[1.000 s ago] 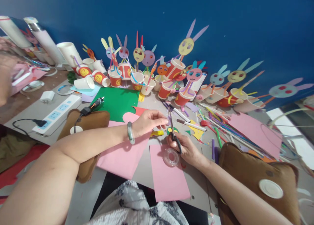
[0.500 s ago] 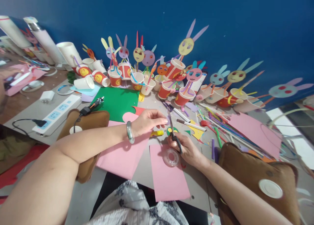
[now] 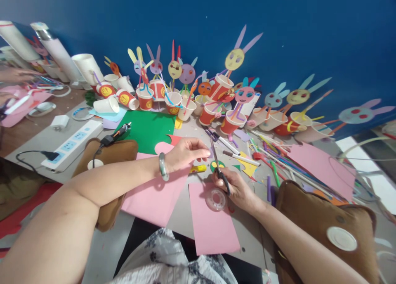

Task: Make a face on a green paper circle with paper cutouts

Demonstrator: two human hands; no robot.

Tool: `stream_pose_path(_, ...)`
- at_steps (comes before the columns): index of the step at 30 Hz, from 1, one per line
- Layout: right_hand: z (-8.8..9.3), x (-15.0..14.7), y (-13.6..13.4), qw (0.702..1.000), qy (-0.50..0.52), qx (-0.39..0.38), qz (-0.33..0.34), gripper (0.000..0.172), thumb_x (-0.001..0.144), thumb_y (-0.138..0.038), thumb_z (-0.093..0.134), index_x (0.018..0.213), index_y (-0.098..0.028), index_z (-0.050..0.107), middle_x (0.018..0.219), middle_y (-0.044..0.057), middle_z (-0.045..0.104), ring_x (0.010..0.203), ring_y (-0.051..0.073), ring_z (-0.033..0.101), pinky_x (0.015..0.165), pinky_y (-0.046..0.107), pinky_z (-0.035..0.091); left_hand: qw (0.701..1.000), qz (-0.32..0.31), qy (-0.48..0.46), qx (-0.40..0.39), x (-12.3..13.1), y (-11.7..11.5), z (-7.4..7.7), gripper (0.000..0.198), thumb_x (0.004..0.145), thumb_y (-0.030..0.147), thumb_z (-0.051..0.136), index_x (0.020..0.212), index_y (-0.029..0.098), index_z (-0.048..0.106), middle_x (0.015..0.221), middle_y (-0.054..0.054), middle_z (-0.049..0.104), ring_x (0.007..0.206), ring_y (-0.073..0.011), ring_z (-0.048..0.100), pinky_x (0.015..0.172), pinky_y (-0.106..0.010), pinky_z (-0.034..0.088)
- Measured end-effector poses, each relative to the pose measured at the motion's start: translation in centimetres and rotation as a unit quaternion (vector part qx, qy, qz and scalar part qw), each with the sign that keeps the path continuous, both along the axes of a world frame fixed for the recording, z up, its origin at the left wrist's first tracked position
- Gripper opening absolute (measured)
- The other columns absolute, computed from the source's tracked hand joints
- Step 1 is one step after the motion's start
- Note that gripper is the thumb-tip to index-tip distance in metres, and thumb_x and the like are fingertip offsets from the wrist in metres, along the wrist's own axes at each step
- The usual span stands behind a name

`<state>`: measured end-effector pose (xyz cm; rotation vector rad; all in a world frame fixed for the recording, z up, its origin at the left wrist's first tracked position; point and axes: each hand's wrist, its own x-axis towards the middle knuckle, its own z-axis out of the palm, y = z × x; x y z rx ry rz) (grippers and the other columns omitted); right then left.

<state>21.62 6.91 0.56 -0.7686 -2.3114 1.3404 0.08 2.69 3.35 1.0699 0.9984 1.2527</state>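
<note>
My right hand (image 3: pixel 232 187) is closed round the dark handles of a pair of scissors (image 3: pixel 215 156), whose blades point up and away from me. Close to the blades, my left hand (image 3: pixel 188 154), with a bangle (image 3: pixel 163 166) at the wrist, has thumb and fingers drawn together in a pinch. Whatever lies between those fingertips is too small to make out. Below the scissors, a clear tape roll (image 3: pixel 215 199) rests on a pink paper strip (image 3: pixel 213 234). A yellow-handled tool (image 3: pixel 198 168) lies between my hands, beside a green paper cutout (image 3: pixel 215 165).
Paper cups with rabbit-faced figures (image 3: pixel 234 59) line the blue wall. Pipe cleaners (image 3: pixel 287 164) and pink paper (image 3: pixel 324 168) lie to the right, near a brown cushion (image 3: pixel 324 230). Leftward are green paper (image 3: pixel 148 129), a power strip (image 3: pixel 72 143) and another person's hand (image 3: pixel 18 74).
At the far left, the other person's hands have shifted over their pink paper and show more clearly. My own hands and the scissors have barely moved.
</note>
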Motion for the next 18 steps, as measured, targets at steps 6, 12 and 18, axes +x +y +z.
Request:
stream_pose_path(6, -0.2, 0.1, 0.0, 1.0, 0.011, -0.001, -0.004, 0.062, 0.087, -0.076, 0.046, 0.066, -0.019, 0.053, 0.064, 0.001, 0.052, 0.062, 0.014, 0.044, 0.06, 0.028, 0.037, 1.0, 0.004, -0.001, 0.001, 0.1, 0.0, 0.0, 0.017, 0.075, 0.025, 0.074, 0.074, 0.013, 0.062, 0.067, 0.001, 0.065, 0.062, -0.0074, 0.058, 0.062, -0.022, 0.046)
stream_pose_path(12, -0.5, 0.4, 0.3, 0.998, 0.023, -0.009, -0.054, 0.058, 0.088, -0.073, 0.047, 0.066, -0.02, 0.05, 0.062, 0.0, 0.046, 0.06, 0.014, 0.039, 0.056, 0.028, 0.032, 1.0, 0.012, -0.007, -0.02, 0.2, 0.0, -0.2, 0.017, 0.074, 0.025, 0.073, 0.074, 0.013, 0.062, 0.068, 0.0, 0.067, 0.061, -0.0075, 0.059, 0.061, -0.022, 0.046)
stream_pose_path(18, -1.1, 0.7, 0.7, 0.994, 0.058, -0.04, -0.085, 0.055, 0.089, -0.072, 0.047, 0.07, -0.021, 0.052, 0.066, 0.001, 0.05, 0.062, 0.015, 0.043, 0.059, 0.03, 0.034, 0.999, 0.028, -0.01, -0.043, 0.3, 0.1, -0.2, 0.013, 0.076, 0.023, 0.069, 0.074, 0.013, 0.06, 0.067, -0.001, 0.066, 0.062, -0.0083, 0.06, 0.06, -0.022, 0.045)
